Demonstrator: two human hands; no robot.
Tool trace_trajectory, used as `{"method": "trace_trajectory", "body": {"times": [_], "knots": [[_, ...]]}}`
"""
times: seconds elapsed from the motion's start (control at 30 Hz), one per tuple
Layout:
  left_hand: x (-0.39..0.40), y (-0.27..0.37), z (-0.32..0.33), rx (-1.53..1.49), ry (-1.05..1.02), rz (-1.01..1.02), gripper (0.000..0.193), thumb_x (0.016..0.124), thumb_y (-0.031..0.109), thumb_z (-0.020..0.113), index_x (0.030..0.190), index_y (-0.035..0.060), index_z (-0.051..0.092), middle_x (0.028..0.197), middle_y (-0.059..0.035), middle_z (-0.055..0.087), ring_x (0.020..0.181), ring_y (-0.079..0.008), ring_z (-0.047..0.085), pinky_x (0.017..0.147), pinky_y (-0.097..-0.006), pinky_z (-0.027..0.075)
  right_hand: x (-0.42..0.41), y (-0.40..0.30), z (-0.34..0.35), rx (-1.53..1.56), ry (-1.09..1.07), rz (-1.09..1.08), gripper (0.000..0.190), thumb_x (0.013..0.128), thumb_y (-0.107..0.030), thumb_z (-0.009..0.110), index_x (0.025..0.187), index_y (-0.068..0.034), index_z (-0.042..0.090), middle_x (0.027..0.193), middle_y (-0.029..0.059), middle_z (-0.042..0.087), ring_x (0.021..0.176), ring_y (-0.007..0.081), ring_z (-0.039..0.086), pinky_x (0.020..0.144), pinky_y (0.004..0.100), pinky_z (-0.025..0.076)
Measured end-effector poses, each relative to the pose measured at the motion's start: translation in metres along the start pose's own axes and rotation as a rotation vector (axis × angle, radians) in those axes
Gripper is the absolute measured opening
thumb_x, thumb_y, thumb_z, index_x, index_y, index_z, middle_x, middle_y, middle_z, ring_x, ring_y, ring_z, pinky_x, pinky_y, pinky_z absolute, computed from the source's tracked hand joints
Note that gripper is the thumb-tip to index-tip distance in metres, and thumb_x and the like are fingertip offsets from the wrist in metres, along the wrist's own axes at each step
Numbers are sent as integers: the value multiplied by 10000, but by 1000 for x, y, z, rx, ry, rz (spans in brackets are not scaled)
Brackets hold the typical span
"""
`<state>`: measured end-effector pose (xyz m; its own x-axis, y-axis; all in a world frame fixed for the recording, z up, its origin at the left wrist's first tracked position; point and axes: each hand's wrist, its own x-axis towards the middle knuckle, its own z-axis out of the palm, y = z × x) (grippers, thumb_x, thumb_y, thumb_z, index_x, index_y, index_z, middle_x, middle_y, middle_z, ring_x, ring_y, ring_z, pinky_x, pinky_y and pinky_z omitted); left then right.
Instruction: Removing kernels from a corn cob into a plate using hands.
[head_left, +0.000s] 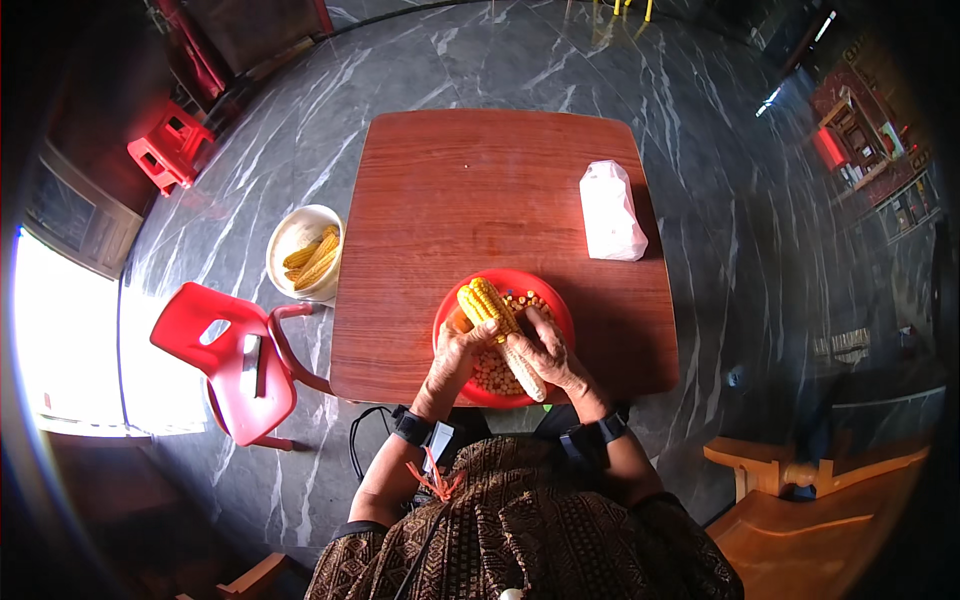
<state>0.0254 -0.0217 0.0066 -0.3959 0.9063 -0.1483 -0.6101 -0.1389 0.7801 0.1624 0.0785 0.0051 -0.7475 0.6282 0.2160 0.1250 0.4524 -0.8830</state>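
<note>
Above a red plastic basin (561, 292), my left hand (459, 349) grips maize on its left side. Yellow kernels cover the upper part of the corn cob (484, 300), with a dark groove running along it. The lower part, a pale bare cob (527, 375), points down and right towards me. My right hand (546, 349) holds the corn from the right, fingers curled around its middle. Whether this is one half-stripped cob or two pressed together, I cannot tell. Loose corn kernels (495, 375) lie in the basin beneath, partly hidden by my hands.
The basin stands at the near edge of a brown wooden table (465, 202). A white plastic-wrapped pack (613, 214) lies at the table's right. Left of the table, a white bucket (279, 247) contains several corn cobs (315, 262). A red chair (232, 360) stands nearer me.
</note>
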Motion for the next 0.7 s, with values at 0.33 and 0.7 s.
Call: {"method": "trace_trajectory", "body": {"times": [0.33, 0.7], "knots": [[1, 0, 3, -12, 55, -40, 450, 785, 221, 674, 1154, 25, 507, 1037, -48, 592, 944, -155, 563, 832, -301, 444, -11, 54, 2, -290, -101, -341, 282, 851, -233, 529, 964, 26, 522, 1176, 286, 475, 1048, 401, 508, 909, 409, 430], [-1, 2, 4, -33, 23, -19, 456, 771, 163, 687, 1163, 26, 500, 1053, -57, 594, 964, -168, 569, 848, -306, 451, 2, -8, 0, -38, -64, 161, 640, 767, -454, 636, 1131, 50, 483, 1097, 232, 547, 1048, 363, 523, 870, 423, 418]]}}
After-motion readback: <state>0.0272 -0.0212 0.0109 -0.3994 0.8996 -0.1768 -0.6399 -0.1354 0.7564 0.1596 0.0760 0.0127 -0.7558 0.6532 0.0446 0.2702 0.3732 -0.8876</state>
